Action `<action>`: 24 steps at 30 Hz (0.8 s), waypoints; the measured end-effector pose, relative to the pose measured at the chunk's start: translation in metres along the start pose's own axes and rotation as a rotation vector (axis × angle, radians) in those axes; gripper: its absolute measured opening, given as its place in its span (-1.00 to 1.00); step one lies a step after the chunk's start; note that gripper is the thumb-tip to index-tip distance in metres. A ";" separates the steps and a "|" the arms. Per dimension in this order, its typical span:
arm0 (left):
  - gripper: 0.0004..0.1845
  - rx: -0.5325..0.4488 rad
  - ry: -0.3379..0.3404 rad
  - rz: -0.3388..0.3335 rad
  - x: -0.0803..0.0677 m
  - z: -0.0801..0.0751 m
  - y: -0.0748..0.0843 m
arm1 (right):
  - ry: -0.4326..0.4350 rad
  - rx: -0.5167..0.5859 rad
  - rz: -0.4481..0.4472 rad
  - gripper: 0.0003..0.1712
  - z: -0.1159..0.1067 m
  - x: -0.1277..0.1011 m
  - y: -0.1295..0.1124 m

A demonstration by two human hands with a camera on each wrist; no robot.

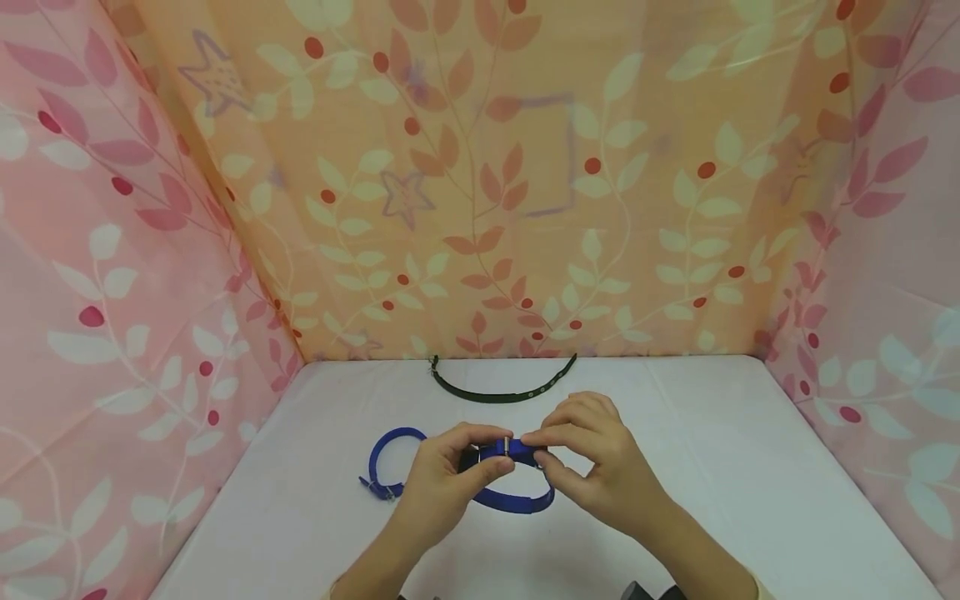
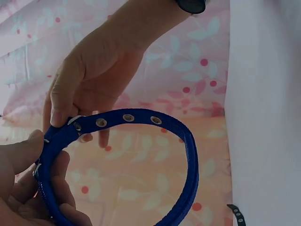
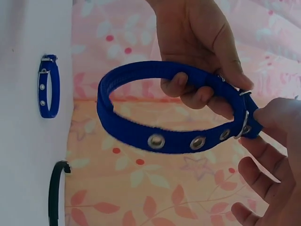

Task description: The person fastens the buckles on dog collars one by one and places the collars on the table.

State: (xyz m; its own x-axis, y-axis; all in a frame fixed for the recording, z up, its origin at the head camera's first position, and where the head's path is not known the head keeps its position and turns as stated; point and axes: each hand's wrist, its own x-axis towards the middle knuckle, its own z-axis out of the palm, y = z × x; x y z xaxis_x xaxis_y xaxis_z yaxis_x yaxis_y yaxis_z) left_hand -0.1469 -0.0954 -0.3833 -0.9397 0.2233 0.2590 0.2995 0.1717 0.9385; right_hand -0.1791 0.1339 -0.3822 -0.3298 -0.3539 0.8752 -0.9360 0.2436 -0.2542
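Step in hand looked like buckling: the blue collar was already bent into a closed loop, with both hands meeting at the metal buckle. Left hand pinched the strap just left of the buckle, thumb underneath, fingers curled over the top. Right hand pinched the strap end at the buckle between thumb and forefinger; its other fingers were loosely spread.

Location: collar was held just above the table, near the front centre, not resting on it as far as I could tell.

Orientation: in the head view the loop lay roughly flat, long axis left-right, buckle on the far side and the curved belly of the loop toward the person. The right wrist view showed the eyelets in a row along the strap leading up to the buckle, facing outward. Couldn't tell whether the prong was through a hole.

Next move, my read: seating the prong in an eyelet or feeding the tail through the frame, which needs the left hand to hold the buckle steady while the right guides the tail in line with it. Small tolerance, so fingertip work.

Also there: a second blue collar lying on the table left of the hands, and a black collar near the back wall, well apart from the hands.
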 end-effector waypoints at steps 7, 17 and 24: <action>-0.79 0.136 0.045 0.021 0.000 -0.004 0.003 | -0.033 0.004 0.082 -0.58 -0.001 0.000 -0.001; -0.81 0.172 0.090 0.164 -0.002 -0.001 -0.002 | -0.108 0.015 0.167 -0.41 0.002 -0.004 -0.006; -0.79 0.178 0.101 0.182 -0.003 -0.004 0.000 | -0.141 0.003 0.273 -0.42 0.001 -0.005 -0.008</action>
State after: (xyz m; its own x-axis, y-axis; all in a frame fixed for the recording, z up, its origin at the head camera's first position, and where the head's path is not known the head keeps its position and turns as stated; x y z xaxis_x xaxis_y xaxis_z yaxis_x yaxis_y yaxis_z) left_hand -0.1447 -0.1003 -0.3829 -0.8767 0.1704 0.4499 0.4810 0.3054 0.8218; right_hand -0.1698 0.1331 -0.3851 -0.5829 -0.3972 0.7088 -0.8106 0.3444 -0.4736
